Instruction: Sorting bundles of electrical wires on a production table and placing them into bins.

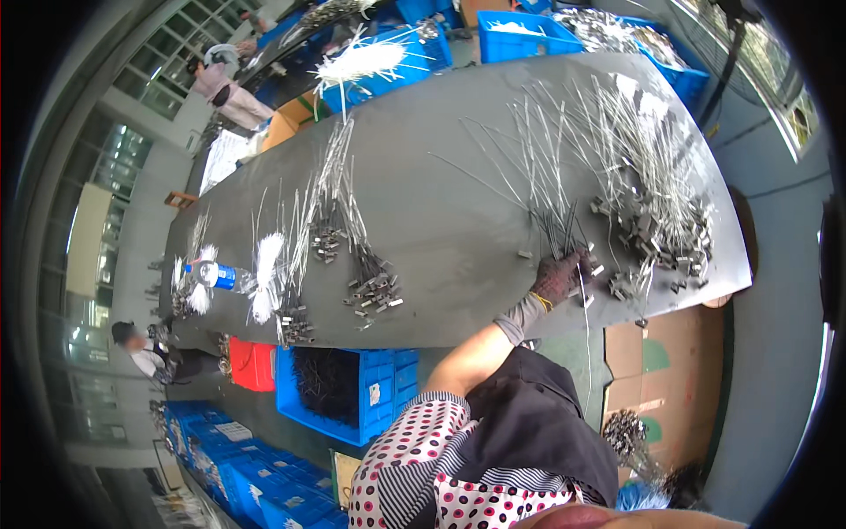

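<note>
My left hand (557,280), in a dark knitted glove with a yellow cuff edge, reaches over the near side of a grey table (423,212). Its fingers are closed round the lower end of a bundle of thin wires (548,189), which fan out away from me. Small dark and silvery blocks sit at the wire ends by my fingers. One loose wire (589,339) hangs past the table edge below the hand. Right of it lies a big heap of similar wires with blocks (665,225). My right hand is not in view.
More wire bundles (374,286) lie left on the table, beside white strips (267,278) and a blue-labelled bottle (216,275). A blue crate (379,397) and red container (253,363) stand below the near edge. Blue bins (520,40) line the far side. Other people (233,97) are farther off.
</note>
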`<action>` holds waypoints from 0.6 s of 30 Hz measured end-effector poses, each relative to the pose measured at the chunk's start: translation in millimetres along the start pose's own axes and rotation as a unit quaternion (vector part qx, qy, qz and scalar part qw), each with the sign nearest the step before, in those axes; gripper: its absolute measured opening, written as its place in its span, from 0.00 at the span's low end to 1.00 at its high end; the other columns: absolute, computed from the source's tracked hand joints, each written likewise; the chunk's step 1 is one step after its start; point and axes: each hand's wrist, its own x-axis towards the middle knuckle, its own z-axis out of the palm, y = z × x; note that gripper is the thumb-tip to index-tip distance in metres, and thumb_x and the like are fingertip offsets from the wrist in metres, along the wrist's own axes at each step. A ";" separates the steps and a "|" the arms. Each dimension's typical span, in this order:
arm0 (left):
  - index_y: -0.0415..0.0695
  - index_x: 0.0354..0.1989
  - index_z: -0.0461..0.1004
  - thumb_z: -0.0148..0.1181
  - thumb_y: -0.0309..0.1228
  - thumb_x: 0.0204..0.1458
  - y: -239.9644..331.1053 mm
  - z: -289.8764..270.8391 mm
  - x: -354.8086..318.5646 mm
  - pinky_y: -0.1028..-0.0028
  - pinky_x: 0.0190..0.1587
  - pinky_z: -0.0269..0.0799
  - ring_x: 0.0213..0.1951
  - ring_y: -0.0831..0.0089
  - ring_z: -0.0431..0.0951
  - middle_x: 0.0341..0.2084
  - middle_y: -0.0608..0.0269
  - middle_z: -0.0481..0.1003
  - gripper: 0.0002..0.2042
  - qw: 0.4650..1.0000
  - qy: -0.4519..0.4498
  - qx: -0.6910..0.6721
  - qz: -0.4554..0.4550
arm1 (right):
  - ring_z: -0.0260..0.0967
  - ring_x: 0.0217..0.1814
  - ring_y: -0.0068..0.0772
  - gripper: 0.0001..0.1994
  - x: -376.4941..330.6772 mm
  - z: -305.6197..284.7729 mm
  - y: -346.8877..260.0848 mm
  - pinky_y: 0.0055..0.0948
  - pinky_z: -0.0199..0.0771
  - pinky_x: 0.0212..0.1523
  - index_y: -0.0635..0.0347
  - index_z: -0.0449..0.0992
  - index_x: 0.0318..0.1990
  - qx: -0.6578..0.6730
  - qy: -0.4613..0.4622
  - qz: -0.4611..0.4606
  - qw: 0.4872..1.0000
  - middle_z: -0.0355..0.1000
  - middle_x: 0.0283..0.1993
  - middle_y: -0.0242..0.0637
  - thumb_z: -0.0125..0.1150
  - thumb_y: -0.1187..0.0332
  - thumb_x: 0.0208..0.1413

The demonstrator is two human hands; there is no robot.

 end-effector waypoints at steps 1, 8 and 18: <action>0.38 0.48 0.74 0.55 0.29 0.63 1.8 -4.0 2.6 0.57 0.46 0.82 0.42 0.66 0.81 0.40 0.57 0.78 0.10 1.000 0.000 -0.002 0.009 | 0.76 0.35 0.28 0.14 6.7 2.4 -8.3 0.32 0.74 0.39 0.66 0.81 0.38 -0.001 -0.005 -0.005 1.000 0.80 0.33 0.43 0.62 0.62 0.57; 0.39 0.46 0.75 0.56 0.33 0.63 13.0 -10.9 2.8 0.66 0.33 0.82 0.29 0.69 0.81 0.31 0.62 0.78 0.10 0.983 0.033 0.099 0.151 | 0.76 0.35 0.28 0.14 28.8 18.0 -47.3 0.32 0.74 0.39 0.66 0.81 0.38 -0.009 -0.035 -0.033 0.999 0.80 0.33 0.43 0.62 0.62 0.57; 0.42 0.43 0.76 0.60 0.33 0.61 67.0 -42.7 2.7 0.54 0.38 0.83 0.31 0.64 0.80 0.32 0.60 0.78 0.09 0.972 0.114 -0.064 0.196 | 0.76 0.35 0.28 0.14 38.3 19.0 -49.1 0.32 0.74 0.40 0.66 0.82 0.38 -0.029 -0.058 -0.041 0.997 0.80 0.34 0.43 0.62 0.62 0.57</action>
